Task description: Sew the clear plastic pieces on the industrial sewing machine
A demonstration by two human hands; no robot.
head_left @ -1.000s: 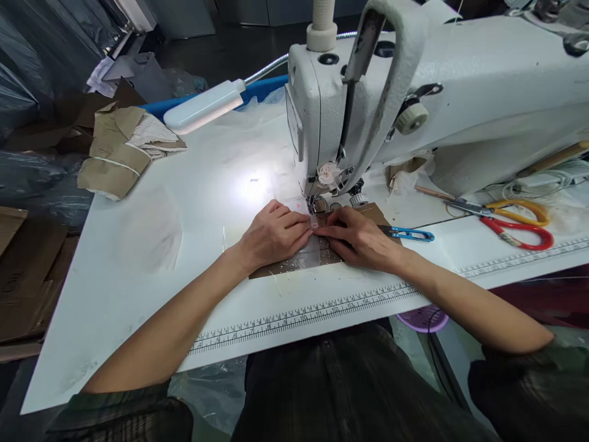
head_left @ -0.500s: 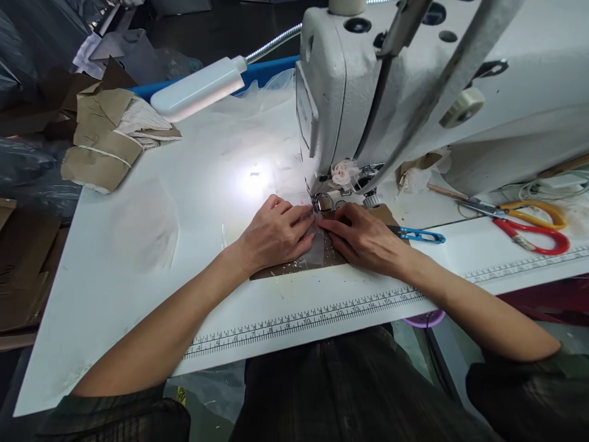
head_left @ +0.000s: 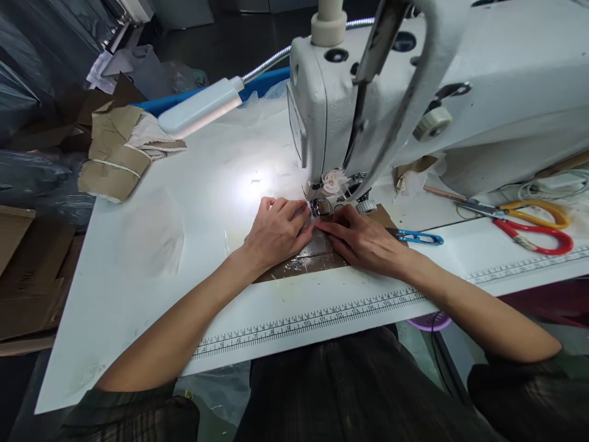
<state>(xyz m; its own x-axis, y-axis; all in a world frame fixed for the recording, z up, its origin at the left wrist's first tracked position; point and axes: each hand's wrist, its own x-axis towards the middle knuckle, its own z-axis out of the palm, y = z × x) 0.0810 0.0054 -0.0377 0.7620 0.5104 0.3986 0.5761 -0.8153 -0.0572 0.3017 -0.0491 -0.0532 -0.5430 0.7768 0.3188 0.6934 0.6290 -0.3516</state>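
Observation:
A small piece of sheer whitish fabric [head_left: 311, 219] lies at the presser foot [head_left: 321, 207] of a white sewing machine [head_left: 317, 98]. On its left side my left hand [head_left: 280, 232] is closed, with bent fingers pressing the fabric down just left of the foot. My right hand [head_left: 365, 240] pinches the fabric's near edge, thumb and index finger together at the front of the foot. Both fingertips nearly meet there, and much of the fabric is hidden under them. Beneath the hands are a shiny metal plate [head_left: 317, 245] and a brown board [head_left: 294, 269] sprinkled with lint.
Blue thread snips [head_left: 418, 237] lie right of my right hand. Farther right are scissors [head_left: 534, 227] with red and orange handles. A lit lamp [head_left: 202, 109] hangs over the table [head_left: 138, 319]. A tied brown bundle [head_left: 117, 159] sits at the far left. A printed ruler [head_left: 313, 322] runs along the front edge.
The fabric has moved away from me under the foot, uncovering the metal plate between my hands. Both hands stay close to the foot. The camera view has shifted slightly.

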